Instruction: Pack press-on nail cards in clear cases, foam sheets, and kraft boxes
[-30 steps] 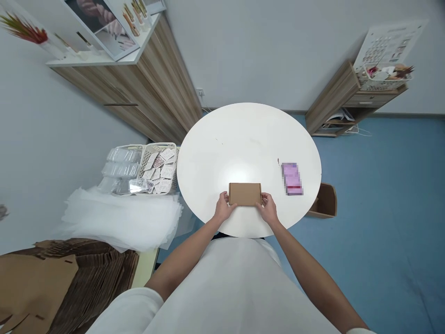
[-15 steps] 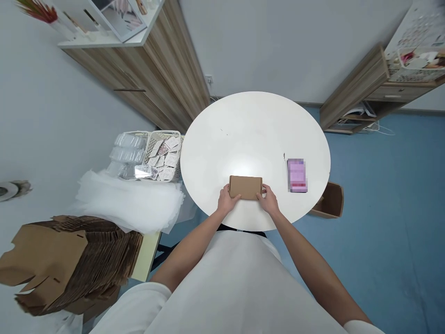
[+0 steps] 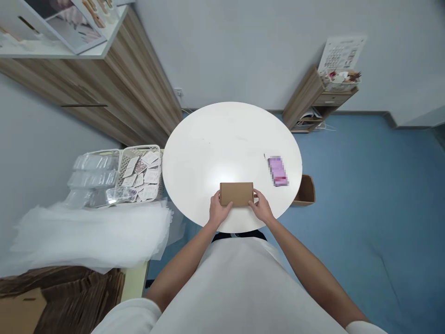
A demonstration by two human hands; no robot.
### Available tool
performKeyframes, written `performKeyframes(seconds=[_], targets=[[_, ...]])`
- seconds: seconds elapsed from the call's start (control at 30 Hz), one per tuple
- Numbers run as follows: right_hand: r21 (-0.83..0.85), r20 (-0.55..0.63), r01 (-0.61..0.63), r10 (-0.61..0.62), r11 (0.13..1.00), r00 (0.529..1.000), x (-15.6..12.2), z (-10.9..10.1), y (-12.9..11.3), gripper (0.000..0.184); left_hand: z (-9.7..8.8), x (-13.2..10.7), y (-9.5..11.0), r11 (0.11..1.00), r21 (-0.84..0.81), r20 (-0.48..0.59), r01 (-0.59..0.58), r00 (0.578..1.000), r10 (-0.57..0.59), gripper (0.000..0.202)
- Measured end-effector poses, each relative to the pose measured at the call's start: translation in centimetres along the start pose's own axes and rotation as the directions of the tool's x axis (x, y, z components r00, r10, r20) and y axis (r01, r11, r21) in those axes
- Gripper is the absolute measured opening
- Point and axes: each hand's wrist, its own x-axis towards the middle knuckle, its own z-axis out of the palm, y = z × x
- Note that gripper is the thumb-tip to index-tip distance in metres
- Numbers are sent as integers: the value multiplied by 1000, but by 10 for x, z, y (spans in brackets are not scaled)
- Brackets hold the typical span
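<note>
A small brown cardboard box (image 3: 237,194), its lid closed, is at the near side of the white oval table (image 3: 229,134). My left hand (image 3: 219,209) grips its left end, thumb along the near edge and fingers round the side. At the right end my right hand (image 3: 261,207) holds it in the same way. Whether the box rests on the tabletop or is slightly lifted, I cannot tell. A pixelated purple item (image 3: 278,171) lies to the right of the box, apart from both hands.
Left of the table stand a white basket of small cards (image 3: 141,174) and clear plastic cases (image 3: 93,176). Nearer are translucent sheets (image 3: 93,234) and stacked flat cardboard (image 3: 76,297). An open brown carton (image 3: 306,190) sits below the table's right edge.
The view has turned to the right, so the table and surroundings appear shifted left. Both hands keep their hold on the closed box, which looks much the same.
</note>
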Motion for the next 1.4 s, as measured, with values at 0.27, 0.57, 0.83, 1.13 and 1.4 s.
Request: performKeyframes(seconds=[0.27,0.57,0.83,1.13,1.4], targets=[[175,-218,8,30,985,975,-27,-48,11,53,19,-16,47,978,-125,72,-166,982,176,69],[310,-492,-57,212,949,845,-27,-141,101,50,125,-17,141,946,-23,256,-323,913,318,71],[391,-528,-261,448,883,722,-28,-256,209,52,281,11,234,913,93,569,-398,774,279,77],[448,-541,-211,451,869,710,-13,-295,267,66,368,47,285,882,27,700,-470,639,319,67],[520,-451,-170,438,837,778,-13,-280,262,55,322,32,253,972,-5,702,-236,691,171,55]])
